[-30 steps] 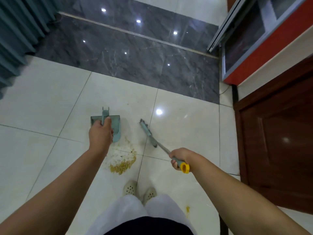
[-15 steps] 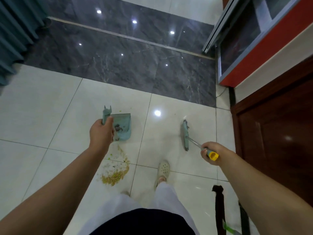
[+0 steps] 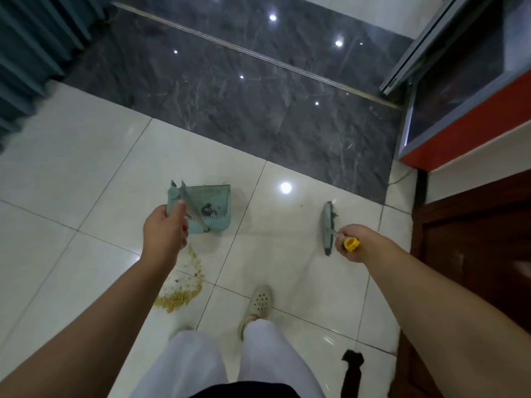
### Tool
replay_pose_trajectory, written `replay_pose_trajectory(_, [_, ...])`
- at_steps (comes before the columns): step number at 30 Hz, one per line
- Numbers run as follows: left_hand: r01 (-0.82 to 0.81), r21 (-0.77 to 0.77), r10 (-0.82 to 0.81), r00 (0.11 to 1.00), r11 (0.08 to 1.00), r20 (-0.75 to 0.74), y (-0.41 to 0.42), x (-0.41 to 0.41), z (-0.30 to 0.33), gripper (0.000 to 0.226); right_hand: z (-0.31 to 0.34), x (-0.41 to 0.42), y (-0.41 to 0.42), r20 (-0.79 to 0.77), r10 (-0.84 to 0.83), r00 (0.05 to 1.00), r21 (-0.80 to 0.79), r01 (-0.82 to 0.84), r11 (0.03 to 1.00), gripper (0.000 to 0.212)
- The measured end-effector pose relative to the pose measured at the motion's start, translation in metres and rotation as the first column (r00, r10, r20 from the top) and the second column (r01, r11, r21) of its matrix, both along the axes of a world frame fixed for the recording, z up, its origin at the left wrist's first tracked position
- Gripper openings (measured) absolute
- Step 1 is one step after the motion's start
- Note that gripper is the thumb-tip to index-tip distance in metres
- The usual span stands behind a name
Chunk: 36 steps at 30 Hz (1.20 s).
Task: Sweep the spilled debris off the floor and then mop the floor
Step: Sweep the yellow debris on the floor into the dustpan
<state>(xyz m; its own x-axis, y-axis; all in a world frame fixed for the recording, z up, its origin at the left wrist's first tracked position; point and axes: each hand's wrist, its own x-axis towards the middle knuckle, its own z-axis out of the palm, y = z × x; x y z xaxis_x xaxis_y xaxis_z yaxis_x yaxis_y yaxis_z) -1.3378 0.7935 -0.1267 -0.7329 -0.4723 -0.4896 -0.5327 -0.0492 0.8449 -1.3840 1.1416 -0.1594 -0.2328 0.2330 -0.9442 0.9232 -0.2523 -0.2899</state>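
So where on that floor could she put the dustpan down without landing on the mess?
Bare tile lies between the dustpan and the broom, and left of the left hand. It is crowded by the debris and the shoe.

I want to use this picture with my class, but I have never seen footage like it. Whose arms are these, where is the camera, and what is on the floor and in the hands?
The camera sits on a person's head, looking forward and down, so the arms are the wearer's own. The left hand holds the handle of a teal dustpan, which has a little dark dirt inside. The right hand grips a broom by its yellow-capped handle; the broom head is off to the right, away from the mess. On the pale floor tiles lies a pile of yellowish debris, near the person's shoe. A dark tiled strip runs beyond.
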Motion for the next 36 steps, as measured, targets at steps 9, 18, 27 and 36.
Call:
replay_pose_trajectory(9, [-0.105, -0.02, 0.106, 0.994, 0.994, 0.028, 0.007, -0.002, -0.004, 0.025, -0.023, -0.045, -0.059, 0.11, 0.354, 0.929, -0.06, -0.35, 0.935, 0.027])
replay_pose_trajectory(18, [-0.193, -0.058, 0.194, 0.981, 0.979, 0.013, -0.019, 0.02, 0.0, 0.026, -0.036, 0.014, -0.146, 0.154, 0.477, 0.865, -0.16, -0.455, 0.876, 0.015])
replay_pose_trajectory(27, [-0.281, -0.065, 0.28, 0.96, 0.958, -0.019, -0.063, 0.064, 0.002, 0.032, -0.022, 0.077, -0.214, 0.212, 0.533, 0.819, -0.236, -0.486, 0.841, 0.015])
replay_pose_trajectory(36, [-0.348, -0.113, 0.352, 0.936, 0.931, 0.021, -0.114, 0.091, -0.006, 0.04, 0.002, 0.086, -0.209, 0.158, 0.54, 0.827, -0.225, -0.502, 0.835, 0.011])
